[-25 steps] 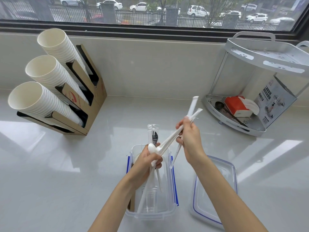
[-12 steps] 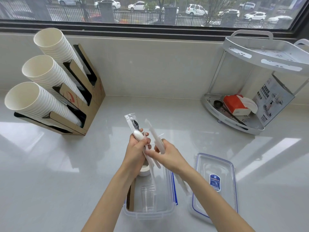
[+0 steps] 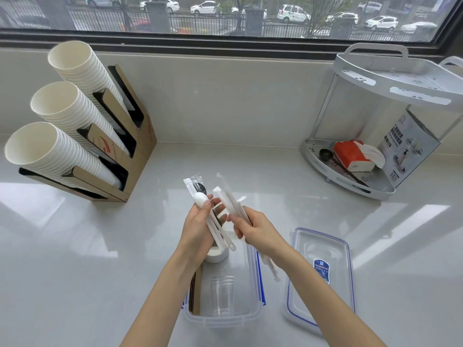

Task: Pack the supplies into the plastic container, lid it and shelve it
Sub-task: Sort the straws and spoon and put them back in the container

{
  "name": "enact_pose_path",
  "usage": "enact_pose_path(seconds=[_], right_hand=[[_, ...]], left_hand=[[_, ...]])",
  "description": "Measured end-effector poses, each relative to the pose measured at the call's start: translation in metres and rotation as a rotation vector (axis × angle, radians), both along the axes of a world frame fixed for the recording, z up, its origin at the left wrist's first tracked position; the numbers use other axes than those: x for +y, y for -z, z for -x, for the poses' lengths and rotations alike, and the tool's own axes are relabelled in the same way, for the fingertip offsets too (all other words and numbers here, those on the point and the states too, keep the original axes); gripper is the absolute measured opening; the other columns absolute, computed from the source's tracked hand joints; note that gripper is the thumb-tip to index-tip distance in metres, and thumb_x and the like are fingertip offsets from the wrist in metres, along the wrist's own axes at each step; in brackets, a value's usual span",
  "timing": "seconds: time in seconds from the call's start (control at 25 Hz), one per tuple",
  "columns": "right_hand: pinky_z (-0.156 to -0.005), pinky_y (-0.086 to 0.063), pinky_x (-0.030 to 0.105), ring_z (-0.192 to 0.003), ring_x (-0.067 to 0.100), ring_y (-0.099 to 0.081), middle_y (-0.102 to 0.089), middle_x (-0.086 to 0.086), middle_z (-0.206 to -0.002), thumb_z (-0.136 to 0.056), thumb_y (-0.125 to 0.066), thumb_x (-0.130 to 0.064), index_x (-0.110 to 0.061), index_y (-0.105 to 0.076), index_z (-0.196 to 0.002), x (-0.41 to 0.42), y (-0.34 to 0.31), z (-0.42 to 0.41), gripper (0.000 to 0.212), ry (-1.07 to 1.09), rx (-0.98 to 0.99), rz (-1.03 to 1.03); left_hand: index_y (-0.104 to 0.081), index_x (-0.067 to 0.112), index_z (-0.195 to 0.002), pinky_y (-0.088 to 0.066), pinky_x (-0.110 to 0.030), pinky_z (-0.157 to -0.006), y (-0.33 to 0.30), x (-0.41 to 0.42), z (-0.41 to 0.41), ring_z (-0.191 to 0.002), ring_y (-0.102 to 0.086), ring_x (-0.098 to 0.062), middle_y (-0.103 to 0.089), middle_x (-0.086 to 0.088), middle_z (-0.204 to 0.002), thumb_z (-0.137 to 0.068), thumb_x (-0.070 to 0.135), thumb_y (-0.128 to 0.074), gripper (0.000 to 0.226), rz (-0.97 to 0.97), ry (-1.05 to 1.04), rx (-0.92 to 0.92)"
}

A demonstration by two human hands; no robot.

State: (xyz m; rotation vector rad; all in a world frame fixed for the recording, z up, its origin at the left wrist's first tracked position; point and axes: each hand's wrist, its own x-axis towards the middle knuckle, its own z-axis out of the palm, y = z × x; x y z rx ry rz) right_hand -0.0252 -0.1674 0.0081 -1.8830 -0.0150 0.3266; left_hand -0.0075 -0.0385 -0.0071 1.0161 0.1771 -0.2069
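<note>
A clear plastic container with blue clips sits on the counter near me; inside lie a clear cup, a small white cup and brown cardboard sleeves. Above its far end my left hand grips a bundle of white plastic spoons and a wrapped black utensil. Beside it my right hand holds several wrapped white straws, tips pointing away and up. The clear lid with a blue seal lies flat to the container's right.
A cardboard holder with three stacks of white paper cups stands at the back left. A grey two-tier corner shelf at the back right holds a red tissue pack, a black scoop and a box. A window runs along the back wall.
Both hands have come together over the container's far end. The straws swung from pointing up right to lying next to the spoon bundle. The camera has tilted slightly down.
</note>
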Motion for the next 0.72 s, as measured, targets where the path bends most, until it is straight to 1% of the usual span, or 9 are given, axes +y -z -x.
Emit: enact_pose_path(seconds=[0.04, 0.08, 0.16, 0.24, 0.36, 0.48, 0.6, 0.68, 0.72], right_hand=[[-0.054, -0.035, 0.016, -0.051, 0.006, -0.043, -0.046, -0.005, -0.058, -0.095, -0.042, -0.019, -0.011, -0.057, -0.086, -0.001, -0.001, -0.001, 0.018, 0.029, -0.006, -0.045], [-0.051, -0.036, 0.015, -0.048, 0.005, -0.041, -0.043, -0.005, -0.057, -0.095, -0.041, -0.019, -0.015, -0.054, -0.084, -0.002, -0.003, -0.002, 0.018, 0.063, -0.005, -0.102], [-0.048, -0.034, 0.015, -0.044, 0.004, -0.036, -0.038, -0.005, -0.057, -0.096, -0.041, -0.021, -0.021, -0.051, -0.080, -0.004, -0.006, -0.003, 0.019, 0.124, 0.004, -0.183], [-0.049, -0.033, 0.017, -0.045, 0.005, -0.035, -0.038, -0.006, -0.058, -0.095, -0.043, -0.025, -0.023, -0.050, -0.077, -0.005, -0.006, -0.004, 0.019, 0.159, 0.002, -0.173], [-0.056, -0.035, 0.021, -0.052, 0.008, -0.038, -0.040, -0.007, -0.059, -0.091, -0.050, -0.030, -0.025, -0.048, -0.071, -0.004, -0.005, -0.005, 0.021, 0.208, -0.019, -0.115], [-0.056, -0.035, 0.022, -0.052, 0.009, -0.038, -0.041, -0.006, -0.058, -0.088, -0.055, -0.031, -0.025, -0.047, -0.068, -0.003, -0.004, -0.006, 0.022, 0.243, -0.020, -0.112], [-0.055, -0.036, 0.020, -0.051, 0.006, -0.042, -0.046, -0.008, -0.055, -0.086, -0.058, -0.033, -0.022, -0.050, -0.073, -0.002, -0.004, -0.005, 0.019, 0.241, -0.026, -0.101], [-0.054, -0.037, 0.018, -0.046, 0.000, -0.049, -0.056, -0.011, -0.049, -0.085, -0.059, -0.036, -0.019, -0.053, -0.081, 0.000, -0.004, -0.005, 0.019, 0.237, -0.025, -0.108], [-0.054, -0.037, 0.018, -0.045, -0.003, -0.051, -0.059, -0.013, -0.052, -0.084, -0.060, -0.037, -0.018, -0.054, -0.085, 0.000, -0.004, -0.005, 0.020, 0.238, -0.017, -0.110]], left_hand=[[-0.051, 0.013, -0.098, -0.049, -0.029, -0.066, 0.000, 0.000, 0.000, -0.076, -0.056, -0.016, -0.054, -0.003, -0.086, -0.097, 0.020, -0.033, 0.019, 0.010, -0.019, 0.021], [-0.052, 0.017, -0.096, -0.050, -0.026, -0.063, 0.000, 0.001, 0.001, -0.070, -0.057, -0.012, -0.053, -0.001, -0.083, -0.097, 0.022, -0.033, 0.019, -0.002, -0.020, 0.034], [-0.052, 0.020, -0.096, -0.046, -0.018, -0.048, -0.002, -0.001, 0.006, -0.050, -0.050, -0.005, -0.049, 0.001, -0.073, -0.096, 0.027, -0.034, 0.019, -0.072, 0.029, 0.023], [-0.052, 0.020, -0.096, -0.034, -0.014, -0.039, -0.002, -0.004, 0.009, -0.039, -0.037, -0.003, -0.042, 0.001, -0.067, -0.096, 0.030, -0.034, 0.021, -0.129, 0.082, 0.005], [-0.053, 0.022, -0.102, -0.027, -0.016, -0.040, -0.002, -0.006, 0.009, -0.037, -0.029, -0.003, -0.039, 0.002, -0.064, -0.096, 0.037, -0.027, 0.030, -0.148, 0.132, 0.017], [-0.056, 0.022, -0.106, -0.028, -0.018, -0.043, -0.004, -0.007, 0.010, -0.039, -0.031, -0.006, -0.042, 0.001, -0.065, -0.098, 0.035, -0.020, 0.039, -0.088, 0.186, 0.054], [-0.057, 0.020, -0.096, -0.033, -0.017, -0.046, -0.005, -0.010, 0.013, -0.044, -0.039, -0.005, -0.048, 0.002, -0.073, -0.098, 0.025, -0.027, 0.031, -0.238, 0.193, 0.009], [-0.057, 0.017, -0.099, -0.036, -0.013, -0.045, -0.004, -0.011, 0.014, -0.047, -0.043, -0.003, -0.051, 0.000, -0.079, -0.097, 0.021, -0.036, 0.023, -0.317, 0.186, -0.039], [-0.058, 0.015, -0.104, -0.036, -0.012, -0.043, -0.003, -0.012, 0.015, -0.046, -0.043, -0.002, -0.052, 0.000, -0.080, -0.095, 0.021, -0.040, 0.021, -0.344, 0.180, -0.054]])
